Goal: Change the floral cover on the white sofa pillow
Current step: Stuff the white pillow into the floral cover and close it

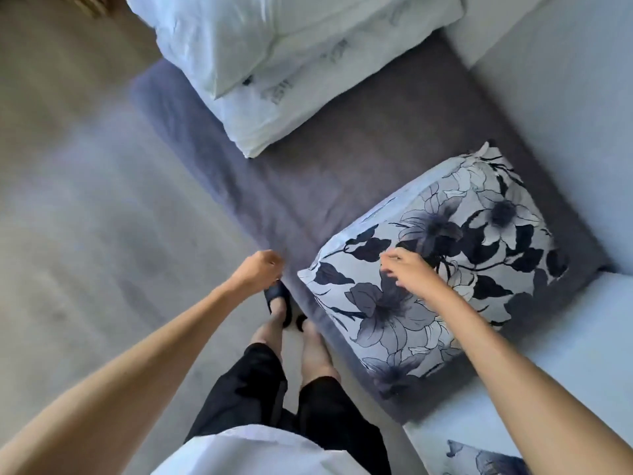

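The pillow (pixel 442 269) in its floral cover is seen lying on the grey seat cushion (pixel 342 159) of the sofa, toward the right side of the view, with one corner pointing to the seat's front edge. Its print shows dark blue leaves and pale flowers on a white ground.

At the far left, a grey floor (pixel 78 200) is shown, blurred. Further in, the left hand (pixel 258 267) is held in the air over the front edge of the seat, just beside the pillow's near corner but apart from it; its fingers are curled inward into a loose fist and nothing is seen between them. Below that hand, a dark slipper (pixel 278 301) is worn on one foot, and black shorts (pixel 274 399) are seen above the bare legs.

At the top centre, white bedding (pixel 274 63) is piled on the far end of the seat, well apart from the pillow.

To the right, the right hand (pixel 409 269) is placed over the upper face of the pillow, its fingers bent and slightly spread; whether the cloth is actually pinched cannot be told, since the fingertips are blurred. At the bottom right, a second floral cushion (pixel 483 459) is partly seen on the pale sofa arm (pixel 565 337).
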